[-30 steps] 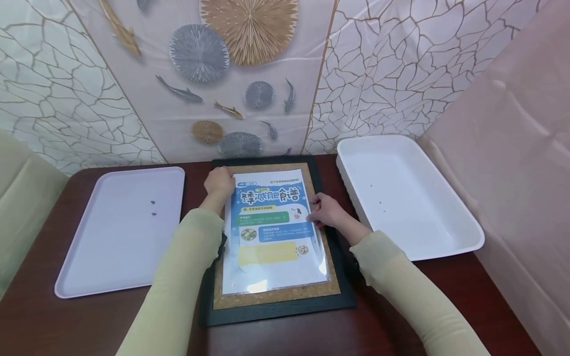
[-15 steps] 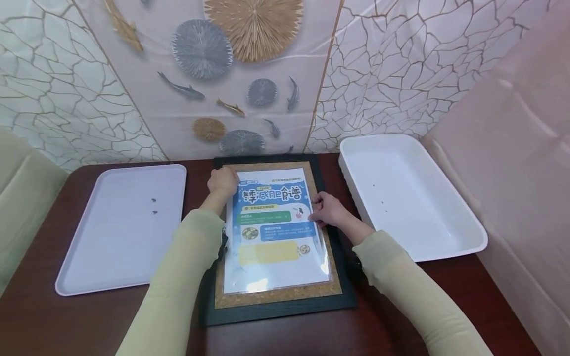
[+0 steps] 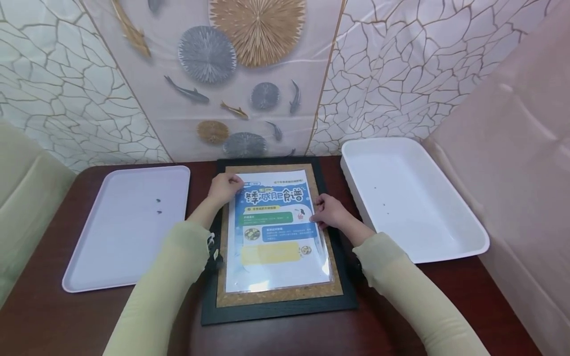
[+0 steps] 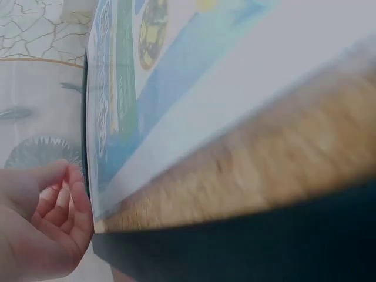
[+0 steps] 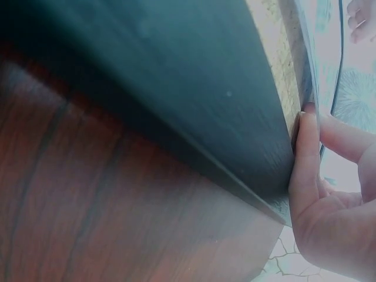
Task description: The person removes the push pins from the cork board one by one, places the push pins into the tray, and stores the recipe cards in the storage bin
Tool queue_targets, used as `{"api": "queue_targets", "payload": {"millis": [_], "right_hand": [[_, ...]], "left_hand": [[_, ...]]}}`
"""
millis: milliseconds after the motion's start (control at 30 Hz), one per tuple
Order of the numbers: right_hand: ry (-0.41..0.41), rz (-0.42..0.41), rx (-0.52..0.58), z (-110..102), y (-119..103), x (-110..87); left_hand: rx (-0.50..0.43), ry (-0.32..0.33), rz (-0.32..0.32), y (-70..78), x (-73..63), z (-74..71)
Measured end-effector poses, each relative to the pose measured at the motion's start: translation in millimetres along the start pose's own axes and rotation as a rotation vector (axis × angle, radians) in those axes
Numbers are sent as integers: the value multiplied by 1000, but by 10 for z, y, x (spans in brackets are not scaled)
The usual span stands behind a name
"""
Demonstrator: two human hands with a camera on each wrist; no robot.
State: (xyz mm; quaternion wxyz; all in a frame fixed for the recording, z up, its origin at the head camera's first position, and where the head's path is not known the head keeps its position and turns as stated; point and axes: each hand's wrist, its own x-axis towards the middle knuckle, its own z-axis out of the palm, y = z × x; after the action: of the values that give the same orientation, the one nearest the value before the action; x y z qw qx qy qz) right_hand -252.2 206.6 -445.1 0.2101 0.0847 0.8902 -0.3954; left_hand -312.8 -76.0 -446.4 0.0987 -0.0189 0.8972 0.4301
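Sheet (image 3: 276, 230) lies face up on the corkboard (image 3: 280, 295), on the worktop (image 3: 285, 338). Your right hand (image 3: 331, 211) pinches its right edge; your left hand (image 3: 224, 189) has fingertips together by its top left corner, can't tell if on anything. Probably light, bendy, slick, easily creased: take it by the edges, thumb above, finger under.

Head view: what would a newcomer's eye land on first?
Probably the bright blue-and-white printed sheet, lying on the cork board within its dark frame, mid-table. Next, the hands: the right hand pinches the sheet's right edge, the left hand is at its upper left corner. Behind, the big gold disc stands out at the top of the backdrop.
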Motion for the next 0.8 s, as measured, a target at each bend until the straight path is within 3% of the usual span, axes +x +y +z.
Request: {"api": "queue_targets", "payload": {"millis": [300,567,800], "right_hand": [[6,13,-1,-11,-27,-20],[5,0,3,-9,-26,-14],[3,-2,3,1,-15,-31]], "left_hand": [[-78,-9,5,-44,-198,-221],[13,122,64,-202,-358,-447],[46,129,61,-308,-539,-660]]}}
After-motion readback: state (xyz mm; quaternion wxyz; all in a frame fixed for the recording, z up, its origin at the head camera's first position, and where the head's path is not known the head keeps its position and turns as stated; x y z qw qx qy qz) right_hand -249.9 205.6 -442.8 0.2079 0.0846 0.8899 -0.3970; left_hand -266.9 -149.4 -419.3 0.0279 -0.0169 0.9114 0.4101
